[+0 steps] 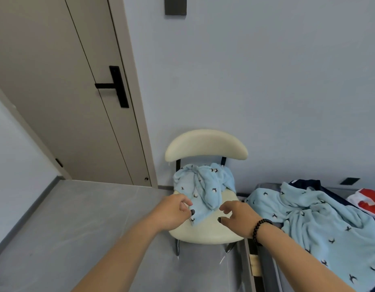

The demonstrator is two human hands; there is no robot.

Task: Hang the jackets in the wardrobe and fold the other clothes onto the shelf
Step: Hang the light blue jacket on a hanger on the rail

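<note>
On the cream chair [205, 230] seat, my left hand [174, 209] has its grip pinched on the lower edge of a crumpled pale-blue fleecy garment [203, 186] with small dark bird prints. My right hand [237, 213] hovers just beside, fingers loosely apart. A matching soft garment [321, 224] sprawls at right.

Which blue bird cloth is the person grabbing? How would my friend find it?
Find the cream chair against the wall, beside the door. On its seat lies a crumpled light-blue garment with small dark birds; the left hand pinches its front edge and the right hand hovers open beside it. The bigger matching garment lies spread out to the right, off the chair, untouched.
</note>
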